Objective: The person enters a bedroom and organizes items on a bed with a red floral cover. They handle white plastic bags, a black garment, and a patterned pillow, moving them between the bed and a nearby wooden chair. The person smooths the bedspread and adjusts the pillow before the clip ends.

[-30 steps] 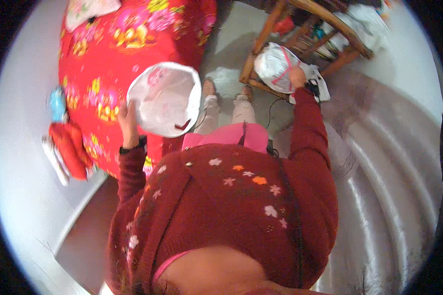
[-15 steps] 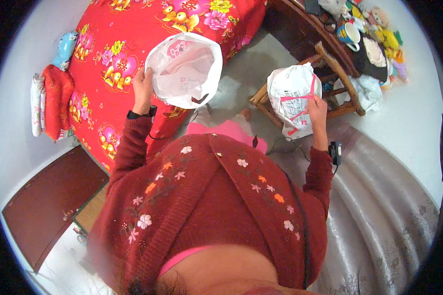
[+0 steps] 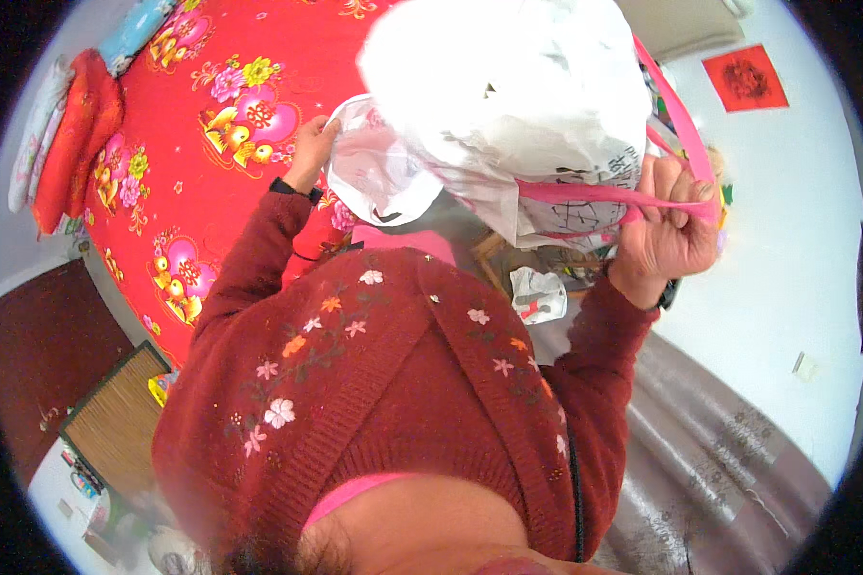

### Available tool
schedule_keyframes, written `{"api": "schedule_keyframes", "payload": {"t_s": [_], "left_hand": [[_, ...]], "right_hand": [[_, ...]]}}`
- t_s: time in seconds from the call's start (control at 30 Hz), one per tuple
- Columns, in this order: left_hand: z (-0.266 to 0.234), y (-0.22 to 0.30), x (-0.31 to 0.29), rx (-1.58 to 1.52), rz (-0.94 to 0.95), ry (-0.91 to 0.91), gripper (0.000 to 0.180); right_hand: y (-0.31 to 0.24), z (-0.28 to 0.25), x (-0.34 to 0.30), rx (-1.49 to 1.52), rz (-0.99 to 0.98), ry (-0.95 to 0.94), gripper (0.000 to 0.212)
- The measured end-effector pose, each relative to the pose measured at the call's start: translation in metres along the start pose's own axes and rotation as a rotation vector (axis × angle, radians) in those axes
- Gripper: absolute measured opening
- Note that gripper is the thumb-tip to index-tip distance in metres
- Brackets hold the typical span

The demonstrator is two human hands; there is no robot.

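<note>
My right hand (image 3: 669, 230) is raised, fingers curled round the pink drawstring of a bulging white plastic bag (image 3: 518, 105). That bag hangs high and large in the view, partly washed out by glare. At the left, my left hand (image 3: 313, 151) pinches the rim of a second white plastic bag (image 3: 379, 187), whose wide mouth faces up. The bulging bag covers part of its far right side. I cannot make out what the bulging bag contains.
A red flowered bedspread (image 3: 153, 220) covers the bed at the left, with folded bedding (image 3: 86, 134) at its edge. A wooden stool (image 3: 494, 259) and a smaller white bag (image 3: 537, 294) stand beyond my right forearm. A grey curtain (image 3: 681, 441) hangs at the lower right.
My right hand has lifted the bulging bag from by the stool, up and closer to the view. My left hand still holds the open bag, now slightly farther right in the picture.
</note>
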State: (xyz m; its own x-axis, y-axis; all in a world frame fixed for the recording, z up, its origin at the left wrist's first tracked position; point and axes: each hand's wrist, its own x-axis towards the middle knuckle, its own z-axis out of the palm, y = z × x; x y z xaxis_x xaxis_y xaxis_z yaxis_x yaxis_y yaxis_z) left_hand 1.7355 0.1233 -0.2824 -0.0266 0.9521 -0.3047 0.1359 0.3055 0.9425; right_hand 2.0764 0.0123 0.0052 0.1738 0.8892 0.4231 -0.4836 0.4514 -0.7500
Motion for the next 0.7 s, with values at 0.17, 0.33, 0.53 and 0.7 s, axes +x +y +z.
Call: {"api": "schedule_keyframes", "payload": {"t_s": [0.17,0.33,0.53,0.7], "left_hand": [[-0.053,0.003,0.013,-0.052,-0.08,-0.013,0.021],[-0.119,-0.02,0.018,-0.463,-0.159,-0.095,0.026],[-0.144,-0.071,0.042,-0.584,-0.277,-0.056,0.034],[-0.118,-0.073,0.057,-0.489,-0.258,-0.12,0.033]], "right_hand": [[0.119,0.033,0.032,0.221,-0.015,0.015,0.032],[0.258,0.056,0.018,-0.16,0.297,0.172,0.034],[0.323,0.068,-0.001,-0.196,0.643,-0.138,0.036],[0.297,0.103,0.019,-0.033,0.602,-0.209,0.037]]}}
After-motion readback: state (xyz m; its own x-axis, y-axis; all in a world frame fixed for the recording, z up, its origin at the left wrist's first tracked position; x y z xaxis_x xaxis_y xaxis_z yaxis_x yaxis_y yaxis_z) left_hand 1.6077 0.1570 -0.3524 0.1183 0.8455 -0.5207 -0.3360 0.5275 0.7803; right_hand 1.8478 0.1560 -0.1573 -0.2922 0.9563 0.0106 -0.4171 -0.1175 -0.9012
